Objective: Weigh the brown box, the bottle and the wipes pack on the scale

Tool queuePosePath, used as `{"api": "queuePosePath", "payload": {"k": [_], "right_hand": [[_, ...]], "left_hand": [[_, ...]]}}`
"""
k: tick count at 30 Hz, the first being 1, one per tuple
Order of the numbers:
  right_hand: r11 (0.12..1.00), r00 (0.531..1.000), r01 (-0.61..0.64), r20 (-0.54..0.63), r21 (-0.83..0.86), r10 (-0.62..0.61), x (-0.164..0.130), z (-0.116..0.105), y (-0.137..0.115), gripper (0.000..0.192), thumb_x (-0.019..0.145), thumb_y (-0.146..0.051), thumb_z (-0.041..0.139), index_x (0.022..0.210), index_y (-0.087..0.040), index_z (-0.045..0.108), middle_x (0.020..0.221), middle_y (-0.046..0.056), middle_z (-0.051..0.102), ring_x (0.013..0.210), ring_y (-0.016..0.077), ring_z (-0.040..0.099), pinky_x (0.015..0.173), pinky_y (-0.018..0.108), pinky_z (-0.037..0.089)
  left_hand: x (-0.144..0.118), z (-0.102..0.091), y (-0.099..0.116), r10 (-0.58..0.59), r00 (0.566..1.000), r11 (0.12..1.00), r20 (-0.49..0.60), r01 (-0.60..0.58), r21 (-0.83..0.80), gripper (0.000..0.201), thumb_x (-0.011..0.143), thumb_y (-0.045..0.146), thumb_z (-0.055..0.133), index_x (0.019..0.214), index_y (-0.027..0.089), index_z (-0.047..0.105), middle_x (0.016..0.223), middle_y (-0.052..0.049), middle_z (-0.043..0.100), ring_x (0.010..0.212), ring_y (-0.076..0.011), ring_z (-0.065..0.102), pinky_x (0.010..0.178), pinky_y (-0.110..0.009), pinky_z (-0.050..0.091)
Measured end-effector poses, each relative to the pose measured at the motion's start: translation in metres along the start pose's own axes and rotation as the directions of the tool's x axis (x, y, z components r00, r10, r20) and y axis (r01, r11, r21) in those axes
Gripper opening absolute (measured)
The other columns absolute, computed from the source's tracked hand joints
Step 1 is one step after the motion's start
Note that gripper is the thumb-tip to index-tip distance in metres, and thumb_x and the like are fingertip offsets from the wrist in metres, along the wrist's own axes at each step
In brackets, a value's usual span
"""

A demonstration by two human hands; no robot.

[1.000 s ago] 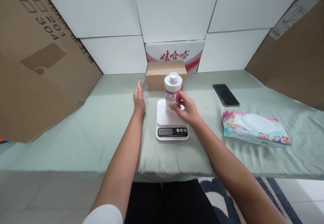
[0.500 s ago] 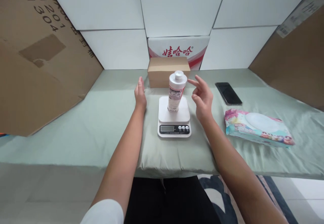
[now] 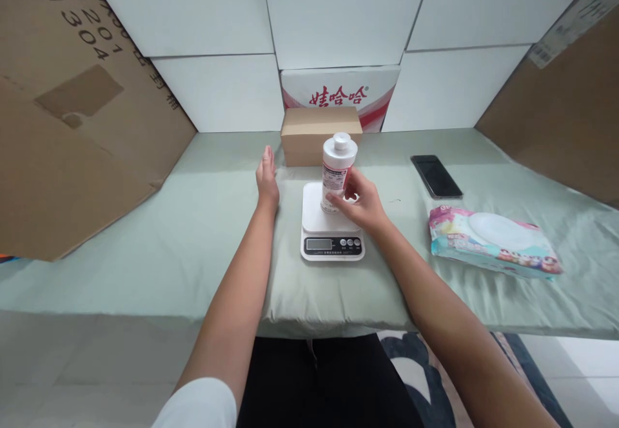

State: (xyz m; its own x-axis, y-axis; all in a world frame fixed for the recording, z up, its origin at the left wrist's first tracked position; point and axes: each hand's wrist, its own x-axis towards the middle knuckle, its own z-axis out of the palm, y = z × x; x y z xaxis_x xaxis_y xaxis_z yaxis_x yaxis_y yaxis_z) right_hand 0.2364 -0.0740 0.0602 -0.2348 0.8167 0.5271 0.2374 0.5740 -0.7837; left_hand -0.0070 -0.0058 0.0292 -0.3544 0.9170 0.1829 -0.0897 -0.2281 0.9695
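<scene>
Standing upright on the platform of a small white digital kitchen scale (image 3: 331,228), a white cylindrical plastic bottle with a red-and-white label and a white cap (image 3: 338,169) is gripped low on its body by the right hand (image 3: 360,204), whose fingers wrap around the lower part of the label from the right side. The scale sits on a pale green cloth-covered table (image 3: 169,241), near its front edge and directly ahead of the person, with its dark display and three round buttons facing them. The left hand (image 3: 267,180) holds nothing: it stands on its edge on the cloth just to the left of the scale, open, fingers straight and together, pointing away from the person. Behind the bottle, against the white panelled wall, lies a plain brown cardboard box (image 3: 321,135), and behind that a white and red carton printed with red characters (image 3: 338,93). To the right of the scale, well apart from it, a black smartphone (image 3: 436,176) lies face up, and nearer the person a soft pack of wet wipes in pink, white and blue (image 3: 493,241). Large brown cardboard sheets lean at both sides of the table, the left one (image 3: 72,112) bearing printed numbers.
</scene>
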Motion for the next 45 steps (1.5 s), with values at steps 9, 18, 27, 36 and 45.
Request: {"api": "queuePosePath", "payload": {"k": [9,18,27,36,45], "right_hand": [[0.959,0.816,-0.187,-0.577,-0.212,0.032,0.014,-0.049,0.046,0.053,0.084,-0.055,0.073,0.12,-0.018,0.063,0.101,0.007,0.069,0.073,0.017,0.052,0.071,0.034,0.047],[0.939,0.726,-0.303,-0.678,-0.164,0.116,0.014,-0.063,0.088,0.062,0.081,-0.051,0.069,0.131,-0.016,0.059,0.122,0.015,0.071,0.102,0.0254,0.066,0.098,0.044,0.054],[0.94,0.735,-0.292,-0.671,-0.177,0.101,0.012,-0.066,0.095,0.062,0.08,-0.043,0.069,0.134,-0.014,0.058,0.126,0.017,0.069,0.11,0.0274,0.066,0.103,0.047,0.054],[0.947,0.722,-0.286,-0.683,-0.149,0.111,0.017,-0.068,0.094,0.073,0.079,-0.039,0.067,0.143,-0.008,0.054,0.131,0.02,0.068,0.116,0.0286,0.067,0.11,0.048,0.053],[0.922,0.624,-0.374,-0.762,-0.097,0.173,0.01,-0.053,0.043,0.088,0.082,-0.039,0.069,0.162,-0.018,0.038,0.149,0.023,0.049,0.114,0.028,0.065,0.104,0.05,0.058]], "left_hand": [[0.002,0.001,-0.003,-0.004,0.999,1.0,-0.037,0.004,-0.016,0.064,0.111,0.056,0.031,0.165,0.024,0.047,0.177,-0.006,0.037,0.163,-0.0191,0.039,0.134,-0.035,0.033],[0.003,-0.001,-0.003,0.002,1.0,1.0,-0.03,-0.002,-0.025,0.075,0.107,0.07,0.035,0.164,0.023,0.048,0.177,-0.01,0.038,0.165,-0.0231,0.036,0.135,-0.037,0.032],[0.001,0.0,0.001,-0.025,0.999,0.999,-0.046,0.023,-0.029,0.063,0.112,0.054,0.03,0.165,0.026,0.047,0.177,-0.006,0.037,0.164,-0.0183,0.039,0.134,-0.035,0.033],[0.001,0.0,-0.001,0.0,0.999,1.0,-0.037,-0.001,-0.028,0.067,0.11,0.062,0.033,0.164,0.026,0.048,0.177,-0.007,0.036,0.164,-0.0203,0.038,0.134,-0.036,0.033],[-0.012,0.012,0.022,0.477,0.876,0.879,-0.072,-0.477,0.022,0.093,0.092,0.084,0.052,0.158,0.019,0.053,0.17,-0.017,0.049,0.163,-0.0318,0.04,0.134,-0.045,0.036]]}}
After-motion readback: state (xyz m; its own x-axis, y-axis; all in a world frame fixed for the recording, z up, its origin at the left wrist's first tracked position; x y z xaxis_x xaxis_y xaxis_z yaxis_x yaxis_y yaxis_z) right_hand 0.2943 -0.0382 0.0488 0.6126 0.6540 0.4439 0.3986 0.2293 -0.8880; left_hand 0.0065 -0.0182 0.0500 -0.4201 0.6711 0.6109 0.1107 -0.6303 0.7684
